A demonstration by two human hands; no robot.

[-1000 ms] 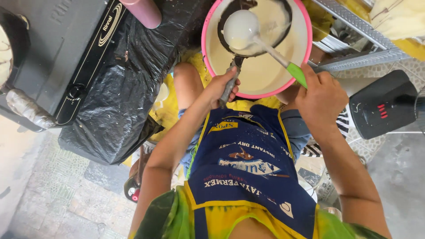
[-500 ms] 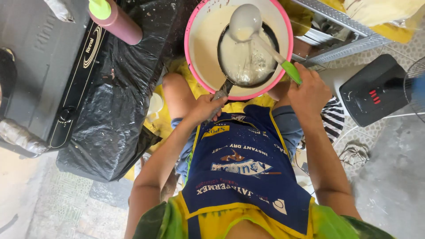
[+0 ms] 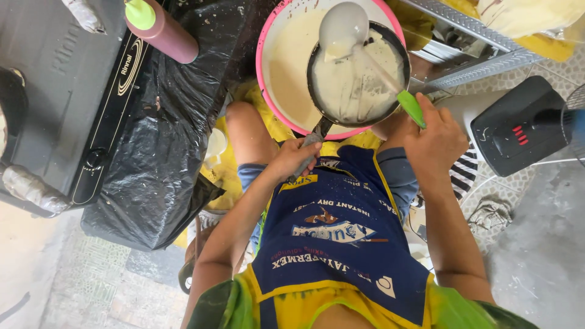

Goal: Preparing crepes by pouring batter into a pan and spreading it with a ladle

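Note:
My left hand [image 3: 297, 157] grips the handle of a small black frying pan [image 3: 358, 76], held over a pink-rimmed basin of pale batter [image 3: 286, 61]. Batter coats most of the pan's bottom. My right hand [image 3: 432, 141] holds a ladle [image 3: 343, 24] by its green handle; the batter-covered bowl of the ladle hovers over the pan's far edge. I sit with a blue and yellow apron over my lap, knees under the basin.
A black gas stove [image 3: 67, 103] stands at the left on a black plastic sheet [image 3: 158, 152]. A maroon bottle with a green cap [image 3: 159, 27] stands beside it. A black fan base [image 3: 518, 128] sits at the right, a metal rack [image 3: 481, 49] behind it.
The pan has swung further over the basin and batter has spread across its bottom. The ladle has shifted from above the pan's middle toward its far rim.

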